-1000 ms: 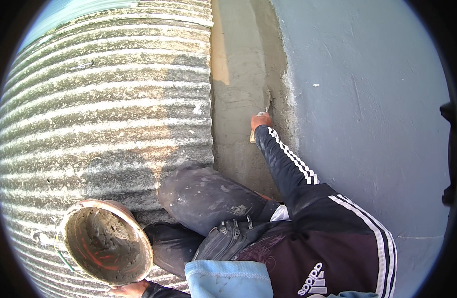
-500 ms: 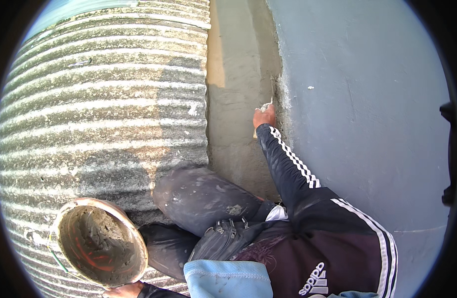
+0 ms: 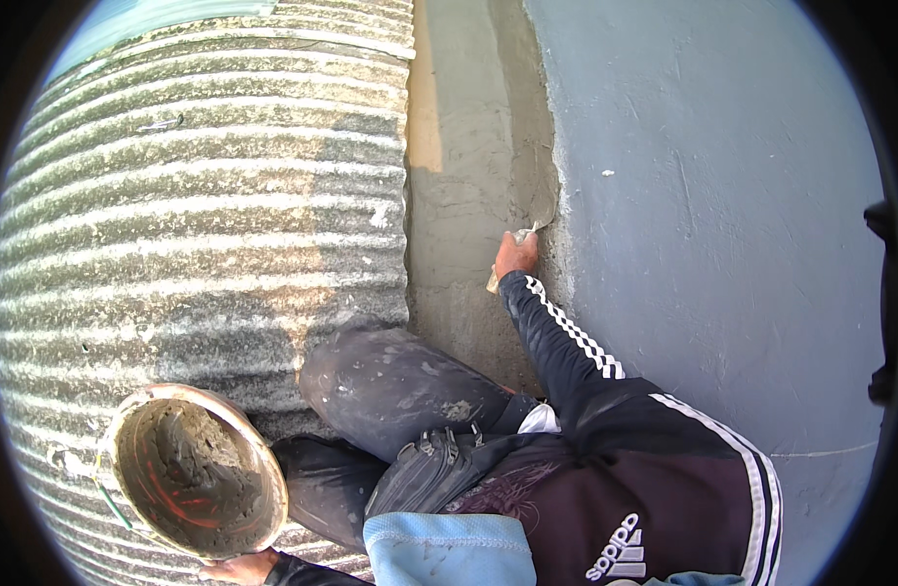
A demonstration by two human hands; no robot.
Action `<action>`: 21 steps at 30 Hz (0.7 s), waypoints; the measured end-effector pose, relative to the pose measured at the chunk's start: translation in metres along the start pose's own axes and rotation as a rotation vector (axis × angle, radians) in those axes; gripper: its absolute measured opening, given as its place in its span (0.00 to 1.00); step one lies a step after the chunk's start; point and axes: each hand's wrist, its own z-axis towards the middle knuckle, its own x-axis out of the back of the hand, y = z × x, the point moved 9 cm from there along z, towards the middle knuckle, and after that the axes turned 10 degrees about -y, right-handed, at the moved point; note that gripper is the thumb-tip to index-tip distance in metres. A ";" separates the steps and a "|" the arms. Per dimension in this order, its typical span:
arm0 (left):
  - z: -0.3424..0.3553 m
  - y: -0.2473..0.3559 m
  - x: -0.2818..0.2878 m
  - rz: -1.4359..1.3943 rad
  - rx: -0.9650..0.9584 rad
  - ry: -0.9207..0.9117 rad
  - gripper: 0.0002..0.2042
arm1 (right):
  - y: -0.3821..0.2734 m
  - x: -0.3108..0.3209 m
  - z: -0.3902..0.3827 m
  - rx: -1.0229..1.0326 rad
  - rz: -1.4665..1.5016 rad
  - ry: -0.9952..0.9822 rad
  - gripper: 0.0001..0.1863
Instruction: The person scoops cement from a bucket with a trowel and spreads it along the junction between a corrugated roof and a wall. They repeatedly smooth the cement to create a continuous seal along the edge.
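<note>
My right hand (image 3: 516,256) is closed round the light handle of a small trowel (image 3: 493,281). Its mortar-smeared blade end lies at the joint between a grey mortar strip (image 3: 463,195) and the blue-grey wall (image 3: 703,215). Part of the blade is hard to make out. At the lower left, my left hand (image 3: 242,568) grips the bottom edge of a tilted round bucket (image 3: 264,513), its fingers partly hidden beneath it. Wet grey mortar (image 3: 200,464) sits inside the bucket, smeared over its walls.
Corrugated roofing sheet (image 3: 205,234), stained and rough, spreads over the left side, its edge running along the mortar strip. My bent knee (image 3: 400,381) rests over that edge. A light blue cloth (image 3: 449,547) hangs at the bottom.
My right hand has drawn the trowel a little toward me along the wall joint, turning its blade end toward the wall. My left hand and the bucket have barely shifted.
</note>
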 end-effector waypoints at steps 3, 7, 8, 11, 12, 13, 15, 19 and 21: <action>-0.006 0.010 -0.005 0.003 -0.003 0.009 0.33 | -0.023 -0.009 0.014 0.118 0.052 -0.155 0.24; -0.008 0.012 -0.004 -0.024 0.026 0.019 0.33 | -0.029 -0.010 0.048 0.027 0.175 -0.178 0.23; -0.007 0.013 -0.006 -0.060 0.010 -0.005 0.34 | -0.022 -0.011 0.047 0.020 0.178 -0.178 0.24; -0.006 0.015 -0.007 0.046 -0.034 -0.012 0.34 | 0.022 -0.023 0.023 -0.094 0.285 -0.212 0.25; -0.006 0.018 -0.007 0.115 -0.053 -0.005 0.34 | 0.039 -0.028 0.010 -0.144 0.282 -0.223 0.24; -0.005 0.016 -0.007 0.106 -0.040 -0.012 0.34 | 0.054 -0.034 -0.002 -0.192 0.277 -0.233 0.24; -0.006 0.013 -0.007 0.081 -0.011 -0.019 0.35 | 0.053 -0.040 -0.003 -0.141 0.163 -0.233 0.23; -0.004 0.011 0.003 0.216 0.027 0.047 0.35 | 0.003 -0.064 0.028 -0.016 -0.054 -0.288 0.17; -0.001 0.011 0.002 0.125 -0.013 0.033 0.35 | -0.014 -0.083 0.053 -0.130 0.141 -0.407 0.14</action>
